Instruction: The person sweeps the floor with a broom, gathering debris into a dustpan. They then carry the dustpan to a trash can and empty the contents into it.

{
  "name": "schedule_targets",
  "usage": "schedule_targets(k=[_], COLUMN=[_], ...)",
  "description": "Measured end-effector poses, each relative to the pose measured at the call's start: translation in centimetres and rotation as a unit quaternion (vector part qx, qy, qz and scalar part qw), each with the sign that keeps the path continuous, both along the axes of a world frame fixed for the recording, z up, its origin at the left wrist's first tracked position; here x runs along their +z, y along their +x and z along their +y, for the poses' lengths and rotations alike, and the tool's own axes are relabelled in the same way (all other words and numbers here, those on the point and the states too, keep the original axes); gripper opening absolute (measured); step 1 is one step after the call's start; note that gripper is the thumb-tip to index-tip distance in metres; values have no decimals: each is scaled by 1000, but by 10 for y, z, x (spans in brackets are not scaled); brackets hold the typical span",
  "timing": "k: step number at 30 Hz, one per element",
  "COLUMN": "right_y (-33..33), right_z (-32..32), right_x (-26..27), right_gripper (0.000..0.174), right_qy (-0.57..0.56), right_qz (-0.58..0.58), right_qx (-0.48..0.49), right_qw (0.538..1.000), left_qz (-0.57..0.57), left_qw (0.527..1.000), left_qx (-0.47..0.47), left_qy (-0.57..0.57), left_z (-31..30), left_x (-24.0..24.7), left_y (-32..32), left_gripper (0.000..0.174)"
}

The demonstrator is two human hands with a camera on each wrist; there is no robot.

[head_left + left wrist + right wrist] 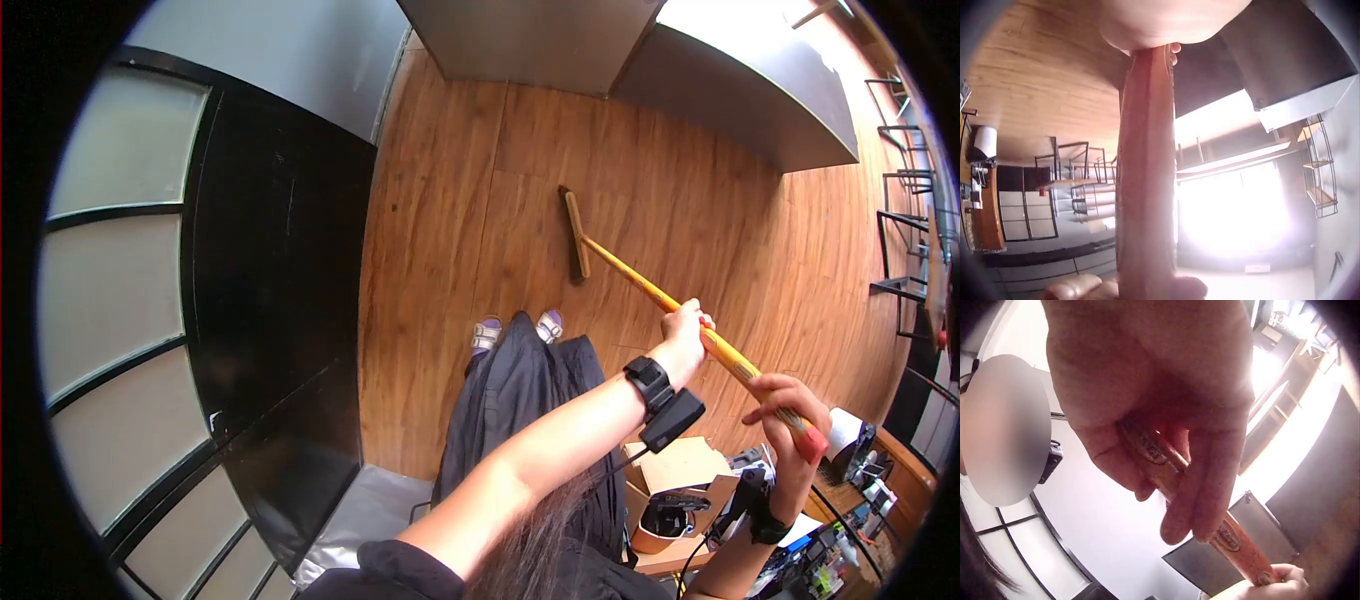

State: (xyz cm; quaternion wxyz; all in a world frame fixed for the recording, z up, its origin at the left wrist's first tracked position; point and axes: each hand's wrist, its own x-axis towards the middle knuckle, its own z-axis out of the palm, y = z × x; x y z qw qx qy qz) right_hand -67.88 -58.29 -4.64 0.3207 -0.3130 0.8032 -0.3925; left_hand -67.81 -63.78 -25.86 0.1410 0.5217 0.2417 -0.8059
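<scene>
A push broom with a long yellow handle [637, 278] slants across the head view, its narrow wooden head [576, 232] down at the floor. Partway up that handle my left hand [684, 332] grips it, fingers wrapped round. My right hand [785, 405] holds the handle higher up, just below the red end cap [811, 444]. In the right wrist view the fingers [1179, 519] curl over the printed handle [1241, 547], and the left hand [1279, 584] appears farther along it. Close up, the handle [1146, 169] fills the middle of the left wrist view.
Wood-look floor [440, 230] surrounds the broom head. Black panelling [285, 250] stands along the left, grey cabinets [540, 45] at the front. My sandalled feet [487, 333] are just behind the broom head. A cardboard box [685, 465] and clutter sit at lower right; metal-framed stools [905, 220] stand far right.
</scene>
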Motion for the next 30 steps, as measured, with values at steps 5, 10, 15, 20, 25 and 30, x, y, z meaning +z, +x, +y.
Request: schedule_targets(k=[5, 10, 15, 20, 25, 30], right_y=[6, 21, 76, 93, 52, 30], right_z=[2, -37, -133, -172, -138, -131], right_x=[21, -32, -127, -163, -84, -42], right_gripper=[15, 18, 11, 8, 7, 8], right_qy=[-36, -103, -148, -146, -71, -29], right_qz=[-26, -198, -369, -364, -225, -89], right_qx=[6, 14, -33, -111, -237, -249], right_qw=[999, 975, 917, 913, 942, 964], left_qz=[-33, -136, -243, -229, -130, -76], left_qw=[997, 979, 943, 933, 950, 951], left_qx=[-29, -40, -104, -197, -251, -295], left_qy=[-65, -146, -203, -193, -133, -56], left_z=[-16, -91, -202, -234, -149, -129], left_x=[37, 13, -132, -175, -118, -49], left_y=[27, 83, 165, 166, 68, -3], left_gripper=[17, 15, 13, 11, 10, 9])
